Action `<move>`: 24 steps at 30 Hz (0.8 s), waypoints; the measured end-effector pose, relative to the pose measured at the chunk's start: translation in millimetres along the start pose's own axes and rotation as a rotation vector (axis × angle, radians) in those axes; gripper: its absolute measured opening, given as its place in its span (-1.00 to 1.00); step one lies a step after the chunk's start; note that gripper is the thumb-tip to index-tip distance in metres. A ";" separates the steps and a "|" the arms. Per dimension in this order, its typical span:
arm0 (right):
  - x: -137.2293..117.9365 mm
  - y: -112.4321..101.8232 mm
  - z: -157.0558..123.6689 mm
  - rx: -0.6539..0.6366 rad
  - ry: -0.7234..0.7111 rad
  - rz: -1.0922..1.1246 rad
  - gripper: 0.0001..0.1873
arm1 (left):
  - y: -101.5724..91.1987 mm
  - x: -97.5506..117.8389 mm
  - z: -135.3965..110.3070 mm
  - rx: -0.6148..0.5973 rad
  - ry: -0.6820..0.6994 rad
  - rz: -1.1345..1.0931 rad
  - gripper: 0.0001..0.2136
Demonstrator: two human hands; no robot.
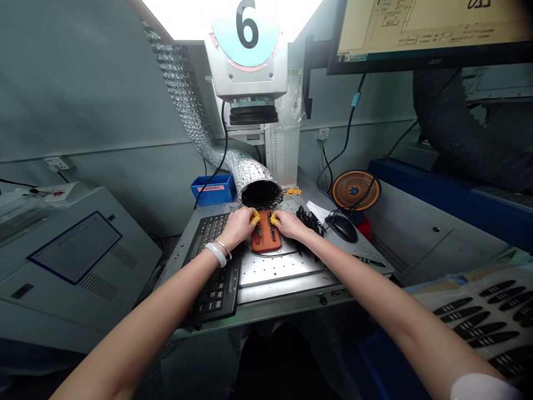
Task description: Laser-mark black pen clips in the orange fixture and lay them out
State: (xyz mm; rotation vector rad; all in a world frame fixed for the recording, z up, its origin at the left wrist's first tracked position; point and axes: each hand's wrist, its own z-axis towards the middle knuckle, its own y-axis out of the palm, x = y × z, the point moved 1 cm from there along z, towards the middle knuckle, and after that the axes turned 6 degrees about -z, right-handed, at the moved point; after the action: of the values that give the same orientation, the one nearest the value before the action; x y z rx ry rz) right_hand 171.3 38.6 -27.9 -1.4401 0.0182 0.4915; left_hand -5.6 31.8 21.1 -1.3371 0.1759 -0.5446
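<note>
- Monitor (428,25): cut off by the top edge, screen text too small to read.
- Grey cabinet (70,261): at left, its lower part out of frame.
- Machine head (245,64): marked with a large 6, directly above the work area.
- Foil duct (200,125): runs down the wall, its open black end resting near the back of the plate.
- Steel plate (281,272): holes across it, with the orange part near its back edge.
- Keyboard (216,283): left of the plate, partly under the left forearm.
- Blue bin (213,191): pink label, sits just left of the duct (contents not visible).
- Sheet of black oval pieces (478,316): lower right, cut off by the frame.
- Fan (356,190): orange, beyond the mouse (341,228).
- Orange part (265,239): slotted, flat on the plate between the hands.
- Left hand (237,228): grasping the orange part from its left side, with a pale bangle on the wrist.
- Right hand (289,225): grasping the same part from its right side.
- Yellow finger cots (255,218): on the fingertips of both hands, hiding the contact points.
</note>
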 end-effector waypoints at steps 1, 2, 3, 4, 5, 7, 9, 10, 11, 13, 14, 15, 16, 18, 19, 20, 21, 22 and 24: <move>-0.9 1.0 0.6 -0.003 0.002 -0.013 -0.84 | -1.5 -3.1 -2.8 0.002 -0.005 -0.002 -0.86; -1.8 1.5 0.7 -0.006 0.003 -0.026 -0.84 | -2.6 -6.1 -5.4 0.004 -0.011 -0.005 -0.86; -2.6 1.6 0.5 -0.007 0.002 -0.040 -0.84 | -3.4 -8.9 -8.0 0.007 -0.016 -0.008 -0.86; -3.4 1.2 -0.1 -0.009 0.002 -0.054 -0.84 | -4.0 -11.5 -10.4 0.010 -0.021 -0.010 -0.86; -4.1 0.4 -0.9 -0.013 0.004 -0.069 -0.84 | -4.6 -13.9 -12.7 0.013 -0.024 -0.014 -0.86; -5.5 -2.3 -3.1 -0.023 0.008 -0.099 -0.84 | -5.8 -17.9 -17.2 0.018 -0.029 -0.019 -0.86; -7.6 -5.7 -5.4 -0.035 0.002 -0.135 -0.83 | -7.8 -21.1 -21.5 0.023 -0.036 -0.025 -0.86; -9.0 -7.4 -6.3 -0.036 -0.001 -0.155 -0.82 | -9.0 -22.4 -23.6 0.024 -0.040 -0.029 -0.86; -10.5 -8.9 -6.9 -0.033 -0.005 -0.176 -0.81 | -10.3 -23.6 -25.7 0.024 -0.044 -0.033 -0.85; -13.7 -10.9 -7.5 -0.024 -0.015 -0.215 -0.80 | -13.2 -25.9 -29.6 0.020 -0.049 -0.042 -0.85; -15.1 -11.4 -7.5 -0.024 -0.020 -0.233 -0.79 | -14.6 -27.1 -31.3 0.017 -0.051 -0.047 -0.85; -16.3 -11.5 -7.3 -0.025 -0.023 -0.248 -0.79 | -15.9 -28.5 -32.9 0.015 -0.055 -0.053 -0.85; -17.1 -11.5 -7.1 -0.027 -0.027 -0.259 -0.78 | -17.1 -30.2 -34.4 0.014 -0.058 -0.058 -0.85; -17.3 -11.4 -6.7 -0.029 -0.031 -0.267 -0.78 | -19.3 -34.8 -36.9 0.015 -0.070 -0.068 -0.85; -16.7 -11.5 -6.6 -0.027 -0.030 -0.263 -0.78 | -20.3 -37.7 -38.0 0.018 -0.078 -0.072 -0.85; -15.8 -11.9 -6.4 -0.027 -0.031 -0.252 -0.77 | -21.4 -41.0 -39.0 0.022 -0.087 -0.074 -0.86; -14.7 -12.4 -6.2 -0.035 -0.032 -0.235 -0.78 | -22.7 -44.7 -40.1 0.026 -0.096 -0.076 -0.86; -13.4 -13.0 -5.9 -0.052 -0.036 -0.210 -0.78 | -24.1 -48.7 -41.1 0.030 -0.108 -0.077 -0.86; -11.1 -14.2 -5.0 -0.092 -0.049 -0.155 -0.79 | -27.1 -57.1 -43.0 0.039 -0.133 -0.078 -0.88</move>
State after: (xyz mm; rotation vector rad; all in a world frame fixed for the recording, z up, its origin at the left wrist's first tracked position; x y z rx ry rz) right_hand 167.5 29.7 -11.9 -1.5060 -0.1555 0.4044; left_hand -80.6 17.6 26.1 -1.3414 0.0043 -0.5199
